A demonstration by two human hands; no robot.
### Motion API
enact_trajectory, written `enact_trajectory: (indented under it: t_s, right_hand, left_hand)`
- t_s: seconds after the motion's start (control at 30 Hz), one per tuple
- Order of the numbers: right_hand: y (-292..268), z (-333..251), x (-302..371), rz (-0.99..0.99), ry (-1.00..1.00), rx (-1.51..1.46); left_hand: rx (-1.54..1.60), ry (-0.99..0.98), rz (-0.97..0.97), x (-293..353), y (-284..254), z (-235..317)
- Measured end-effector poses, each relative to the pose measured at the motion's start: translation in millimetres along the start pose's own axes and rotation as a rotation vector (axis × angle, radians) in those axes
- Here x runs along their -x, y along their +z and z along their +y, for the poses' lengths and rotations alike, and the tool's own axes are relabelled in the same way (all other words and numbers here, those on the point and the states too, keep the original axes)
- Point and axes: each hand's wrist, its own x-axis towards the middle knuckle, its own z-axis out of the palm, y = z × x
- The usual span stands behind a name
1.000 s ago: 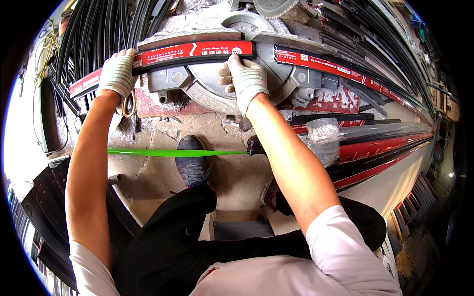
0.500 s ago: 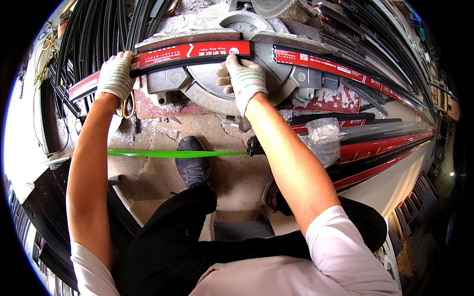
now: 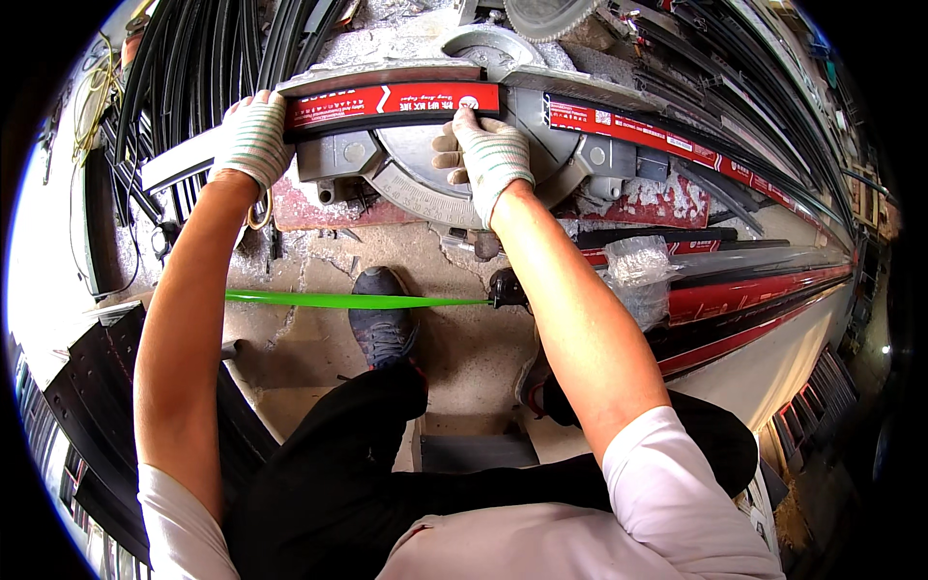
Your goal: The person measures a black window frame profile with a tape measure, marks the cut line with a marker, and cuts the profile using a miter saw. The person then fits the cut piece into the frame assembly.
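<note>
A long black profile strip with red printed film [image 3: 420, 100] lies across the metal bed of a mitre saw [image 3: 425, 184], against its fence [image 3: 387, 75]. My left hand [image 3: 253, 143], in a striped knit glove, is closed around the strip near its left part. My right hand [image 3: 491, 159], gloved alike, is by the strip's right end. Its thumb presses on the strip's near edge, while the other fingers are loosely bent and apart, with nothing between them. Across a gap to the right lies a second red-filmed strip [image 3: 628, 133]. Scissor-like handles [image 3: 259, 211] show partly under my left wrist.
A toothed saw blade [image 3: 551, 17] stands beyond the bed at the top. Black profiles [image 3: 198, 77] crowd the far left. Wrapped red and black lengths [image 3: 735, 298] lie at right. A bright green band [image 3: 309, 300] crosses above my shoe [image 3: 382, 319]. White shavings cover the bench.
My left hand has slid a little to the right along the strip. The strip's part left of that hand now looks white instead of red. The view has shifted slightly; my right hand keeps its place.
</note>
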Motion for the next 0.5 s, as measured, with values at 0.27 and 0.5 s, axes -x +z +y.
enact_trajectory:
  t_s: [0.27, 0.5]
  right_hand:
    - [-1.2, 1.0, -1.1, -0.009, -0.002, -0.005]
    - [-2.1, 1.9, -1.6, -0.012, -0.006, 0.003]
  left_hand:
    - [-0.003, -0.029, -0.087, -8.2, -3.1, -1.1]
    - [0.046, -0.022, -0.074, -8.6, -2.2, -3.4]
